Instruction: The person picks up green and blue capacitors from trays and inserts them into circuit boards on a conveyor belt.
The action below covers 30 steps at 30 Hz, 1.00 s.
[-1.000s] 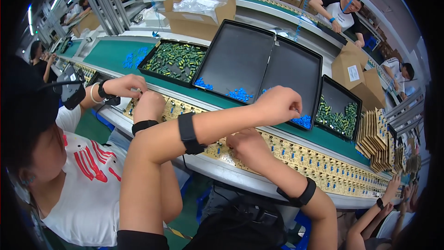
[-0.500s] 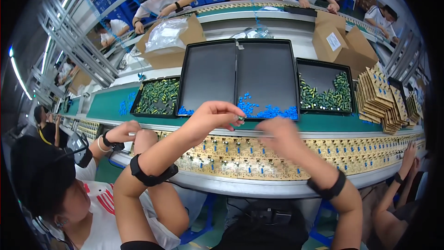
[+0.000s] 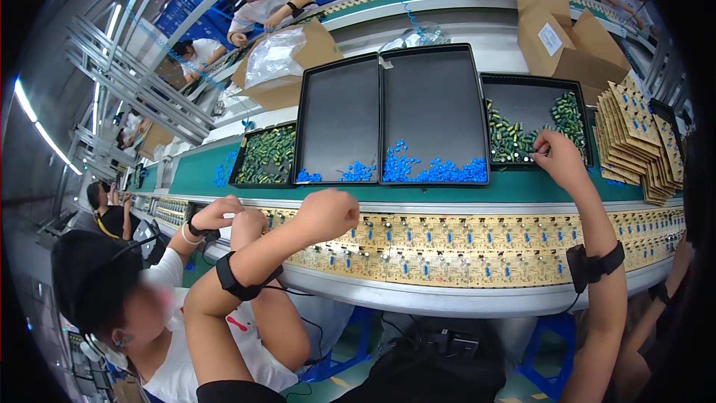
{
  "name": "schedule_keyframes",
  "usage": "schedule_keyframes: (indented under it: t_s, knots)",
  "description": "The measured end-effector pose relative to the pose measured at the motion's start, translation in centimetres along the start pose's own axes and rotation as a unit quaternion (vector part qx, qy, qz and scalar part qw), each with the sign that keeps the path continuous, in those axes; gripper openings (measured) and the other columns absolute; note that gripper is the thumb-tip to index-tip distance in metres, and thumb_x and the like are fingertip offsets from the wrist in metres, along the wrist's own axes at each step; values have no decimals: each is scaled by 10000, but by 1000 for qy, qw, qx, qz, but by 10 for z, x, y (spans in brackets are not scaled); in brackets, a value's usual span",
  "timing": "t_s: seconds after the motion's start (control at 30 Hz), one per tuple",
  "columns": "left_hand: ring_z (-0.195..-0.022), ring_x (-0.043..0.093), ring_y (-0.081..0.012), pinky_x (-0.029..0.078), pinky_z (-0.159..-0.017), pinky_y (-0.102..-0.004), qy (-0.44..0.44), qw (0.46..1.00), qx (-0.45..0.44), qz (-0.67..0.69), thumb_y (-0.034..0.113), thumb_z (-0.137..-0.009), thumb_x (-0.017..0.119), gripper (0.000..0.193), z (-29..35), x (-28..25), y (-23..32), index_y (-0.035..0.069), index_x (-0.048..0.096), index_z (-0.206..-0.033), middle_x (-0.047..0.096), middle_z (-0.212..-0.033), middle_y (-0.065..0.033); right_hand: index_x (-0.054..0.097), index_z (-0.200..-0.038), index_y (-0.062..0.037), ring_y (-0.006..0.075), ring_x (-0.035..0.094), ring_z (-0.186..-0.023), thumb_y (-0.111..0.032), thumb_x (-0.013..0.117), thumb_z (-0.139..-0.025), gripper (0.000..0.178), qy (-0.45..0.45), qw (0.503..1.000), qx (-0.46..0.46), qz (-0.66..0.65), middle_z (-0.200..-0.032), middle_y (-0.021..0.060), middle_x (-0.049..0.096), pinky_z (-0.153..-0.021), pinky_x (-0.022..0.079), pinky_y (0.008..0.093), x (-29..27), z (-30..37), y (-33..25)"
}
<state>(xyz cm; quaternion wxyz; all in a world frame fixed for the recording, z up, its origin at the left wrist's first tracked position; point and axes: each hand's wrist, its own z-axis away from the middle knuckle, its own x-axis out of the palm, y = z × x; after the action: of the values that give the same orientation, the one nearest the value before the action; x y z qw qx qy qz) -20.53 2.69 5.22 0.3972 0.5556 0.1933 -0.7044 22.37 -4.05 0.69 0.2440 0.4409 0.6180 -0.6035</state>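
Note:
My left hand (image 3: 328,215) is closed just above the row of tan circuit boards (image 3: 418,254); its curled fingers hide whatever may be in them. At the right, my right hand (image 3: 561,160) reaches over the front rim of a black tray (image 3: 514,87) of green cylindrical capacitors (image 3: 514,130). Its thumb and forefinger are pinched at a capacitor near the tray's front edge. Small blue components stand on the boards, along with some green capacitors. Between my hands, behind the boards, loose blue components (image 3: 440,172) lie in a large black tray (image 3: 425,97).
Another large black tray (image 3: 339,112) and a smaller tray of green capacitors (image 3: 265,155) stand to the left. Stacked boards (image 3: 634,142) rise at the right. Cardboard boxes (image 3: 552,41) stand behind. A co-worker's hands (image 3: 224,216) are close to my left forearm.
My right hand has moved right, from above the boards to the right capacitor tray. My left hand has drawn back and lower left, its fingers now curled; the green capacitor seen there no longer shows.

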Motion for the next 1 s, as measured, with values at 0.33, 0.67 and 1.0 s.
schedule_keyframes:
  t_s: [0.33, 0.67, 1.0]
  knots:
    - [-712, 649, -285, 515, -624, -395, -73, 986, -145, 38, 220, -689, 665, 121, 25, -9, -11, 116, 710, -732, 664, -730, -105, 542, -795, -20, 218, 588, -660, -57, 714, -707, 196, -74, 997, -13, -14, -702, 91, 581, -608, 458, 335, 4, -20, -2]
    - [-708, 637, -261, 503, -637, -367, 70, 977, -201, 29, 160, -688, 674, 93, 61, 32, -10, 78, 694, -728, 657, -718, -95, 535, -754, -23, 252, 574, -663, -92, 685, -707, 172, 3, 997, -81, -20, -747, 104, 560, -603, 454, 358, 4, -13, -3]
    - [-777, 591, -263, 485, -672, -369, 138, 976, -148, -82, 129, -690, 672, 38, 64, 51, -7, 93, 659, -685, 608, -726, -69, 550, -743, -24, 162, 494, -526, -71, 654, -704, 121, 67, 991, -98, -63, -714, 67, 537, -537, 419, 306, 0, -8, -11]
